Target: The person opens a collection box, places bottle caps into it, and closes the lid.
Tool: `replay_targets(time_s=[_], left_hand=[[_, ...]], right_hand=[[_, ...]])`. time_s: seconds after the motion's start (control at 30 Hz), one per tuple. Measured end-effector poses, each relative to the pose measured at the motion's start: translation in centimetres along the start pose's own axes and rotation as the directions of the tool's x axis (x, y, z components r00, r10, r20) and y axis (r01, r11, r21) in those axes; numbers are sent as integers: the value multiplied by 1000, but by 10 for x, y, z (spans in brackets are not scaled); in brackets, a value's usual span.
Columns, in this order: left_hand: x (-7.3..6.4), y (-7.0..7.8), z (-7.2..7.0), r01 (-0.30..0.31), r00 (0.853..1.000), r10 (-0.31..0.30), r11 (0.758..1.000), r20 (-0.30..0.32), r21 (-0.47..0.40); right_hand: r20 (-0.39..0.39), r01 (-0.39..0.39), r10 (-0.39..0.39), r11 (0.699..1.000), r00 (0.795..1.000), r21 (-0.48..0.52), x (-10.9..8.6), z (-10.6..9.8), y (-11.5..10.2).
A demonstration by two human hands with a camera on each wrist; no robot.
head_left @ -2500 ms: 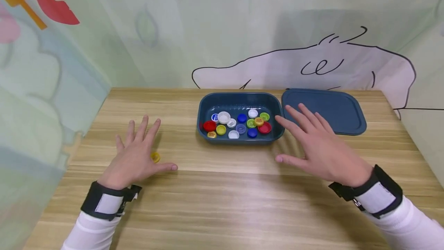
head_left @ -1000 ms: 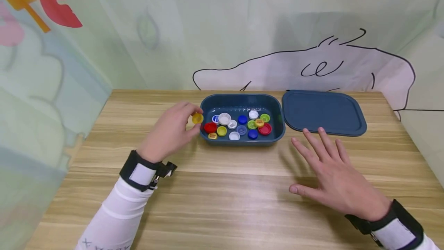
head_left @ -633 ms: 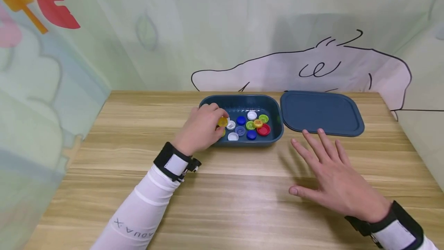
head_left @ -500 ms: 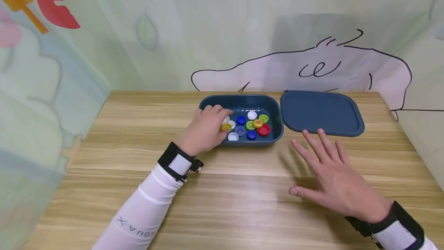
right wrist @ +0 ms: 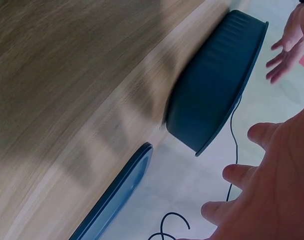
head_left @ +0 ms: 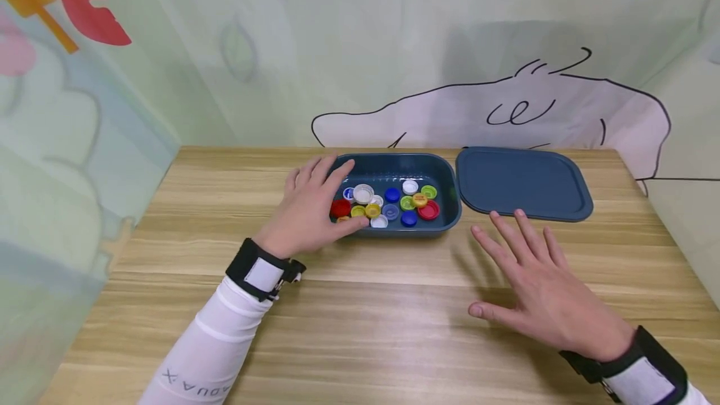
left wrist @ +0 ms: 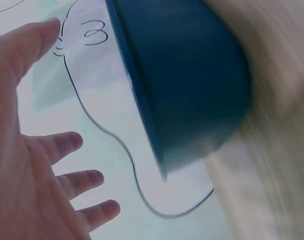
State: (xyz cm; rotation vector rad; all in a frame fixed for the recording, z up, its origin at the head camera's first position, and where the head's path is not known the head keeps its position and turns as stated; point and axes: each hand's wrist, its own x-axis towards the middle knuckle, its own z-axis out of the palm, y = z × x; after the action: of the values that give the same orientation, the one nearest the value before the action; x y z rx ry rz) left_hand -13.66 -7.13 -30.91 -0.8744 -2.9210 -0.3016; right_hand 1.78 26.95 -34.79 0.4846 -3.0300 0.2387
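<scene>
My left hand [head_left: 308, 210] hovers at the left end of a dark blue box [head_left: 454, 217], its fingers spread and nothing between them. In the left wrist view the fingers [left wrist: 67, 146] stand apart from the box wall [left wrist: 191, 85]. Several bottle caps lie in the box: a yellow cap [head_left: 373, 210], a red cap [head_left: 340, 207], a large white cap [head_left: 363, 194], blue and green ones. The left hand hides part of the box's left end. My right hand [head_left: 554, 292] is held above the table to the right of the box, fingers spread, holding nothing.
A dark blue lid [head_left: 523, 183] lies flat on the wooden table [head_left: 382, 342], just right of the box. Behind the table hangs a printed cloth [head_left: 360, 49], which also covers the left side.
My left hand carried a yellow cap from the table's left side into the box, let it go there, and has drawn back leftward. The right hand moved slightly toward me, then stayed still.
</scene>
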Motion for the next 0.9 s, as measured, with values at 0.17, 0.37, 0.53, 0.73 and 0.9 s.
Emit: replay_targets(time_s=[0.17, 0.37, 0.53, 0.73, 0.9], left_hand=[[-17, -13, -12, 21, 999, -20, 1000, -30, 24], [-43, -33, -21, 58, 996, -53, 996, -68, 75], [-65, -47, -24, 113, 992, -107, 989, -59, 94], [-86, -57, -18, 185, 983, -185, 978, -9, 100], [-96, -61, -12, 224, 974, -226, 969, 10, 106]], right_hand=[[4, -3, 3, 1000, 1000, -2, 1, -1, 0], [-1, 0, 0, 1000, 1000, 0, 3, -2, 1], [-5, -2, 2, 1000, 1000, -3, 4, -4, 2], [-21, 12, -13, 1000, 1000, -6, 5, -3, 3], [5, -10, 10, 1000, 1000, -6, 7, -1, 11]])
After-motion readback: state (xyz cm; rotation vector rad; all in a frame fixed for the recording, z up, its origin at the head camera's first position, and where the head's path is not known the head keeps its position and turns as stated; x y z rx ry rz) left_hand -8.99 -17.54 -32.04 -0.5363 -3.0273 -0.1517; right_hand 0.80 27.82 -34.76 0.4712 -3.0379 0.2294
